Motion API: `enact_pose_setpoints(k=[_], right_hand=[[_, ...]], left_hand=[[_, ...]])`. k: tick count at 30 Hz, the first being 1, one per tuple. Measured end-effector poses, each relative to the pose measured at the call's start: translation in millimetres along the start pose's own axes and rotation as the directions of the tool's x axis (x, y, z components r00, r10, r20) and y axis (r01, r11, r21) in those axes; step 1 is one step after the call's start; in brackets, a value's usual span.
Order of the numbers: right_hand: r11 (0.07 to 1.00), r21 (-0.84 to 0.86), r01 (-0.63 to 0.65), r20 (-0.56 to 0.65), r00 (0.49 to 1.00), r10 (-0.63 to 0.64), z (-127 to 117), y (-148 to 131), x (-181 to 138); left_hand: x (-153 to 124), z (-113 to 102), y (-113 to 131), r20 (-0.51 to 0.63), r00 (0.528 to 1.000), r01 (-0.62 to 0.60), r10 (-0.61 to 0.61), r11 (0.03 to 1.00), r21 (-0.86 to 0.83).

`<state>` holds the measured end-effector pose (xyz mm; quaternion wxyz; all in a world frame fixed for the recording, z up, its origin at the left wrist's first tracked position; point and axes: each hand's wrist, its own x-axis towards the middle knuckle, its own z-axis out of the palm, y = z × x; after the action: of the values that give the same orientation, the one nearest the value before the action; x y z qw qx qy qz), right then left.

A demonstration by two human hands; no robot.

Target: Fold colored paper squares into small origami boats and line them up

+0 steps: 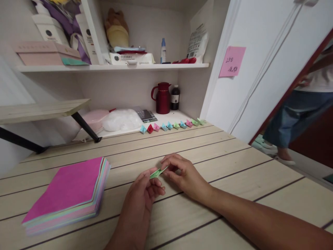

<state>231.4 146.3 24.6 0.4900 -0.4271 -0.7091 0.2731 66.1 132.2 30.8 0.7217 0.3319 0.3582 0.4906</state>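
Note:
A small folded piece of green paper is pinched between both my hands just above the wooden table. My left hand grips its near end with curled fingers. My right hand pinches its far end with thumb and fingertips. To the left lies a stack of coloured square paper with a pink sheet on top. A row of several small folded paper boats in blue, red, pink and green stands along the table's far edge.
Behind the table, a white shelf holds a red jug, a dark bottle, a white plastic bag and a pink container. A pink sticky note hangs on the wall. Another person's legs show at the right.

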Motion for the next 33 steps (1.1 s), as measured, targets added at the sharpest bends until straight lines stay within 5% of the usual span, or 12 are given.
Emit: enact_pose_setpoints(k=[8, 13, 16, 19, 21, 24, 33], right_hand=[[0.998, -0.055, -0.043, 0.019, 0.999, 0.044, -2, 4, 2], [0.992, -0.076, -0.099, 0.001, 0.995, 0.099, -7, 3, 5], [0.989, -0.050, -0.138, 0.024, 0.990, 0.140, -13, 6, 9], [0.989, -0.083, -0.120, 0.045, 0.991, 0.124, -19, 11, 12], [0.987, -0.131, -0.091, 0.049, 0.994, 0.099, -23, 13, 14], [0.983, -0.180, -0.036, 0.062, 0.997, 0.048, -27, 14, 16], [0.983, -0.182, -0.018, 0.198, 0.979, 0.055, -28, 13, 16]], left_hand=[[-2, 3, 3, -0.064, 0.995, 0.077, -0.080, 0.996, -0.048], [2, -10, 13, -0.130, 0.992, 0.029, 0.009, 0.958, 0.285], [10, -23, 22, -0.197, 0.885, -0.179, 0.422, 0.699, 0.692], [15, -29, 23, 0.088, 0.731, -0.421, 0.676, 0.345, 0.839], [16, -29, 20, 0.282, 0.699, -0.514, 0.657, 0.188, 0.837], [15, -28, 12, 0.431, 0.754, -0.543, 0.496, 0.101, 0.834], [18, -31, 18, 0.477, 0.819, -0.536, 0.319, 0.127, 0.835]])
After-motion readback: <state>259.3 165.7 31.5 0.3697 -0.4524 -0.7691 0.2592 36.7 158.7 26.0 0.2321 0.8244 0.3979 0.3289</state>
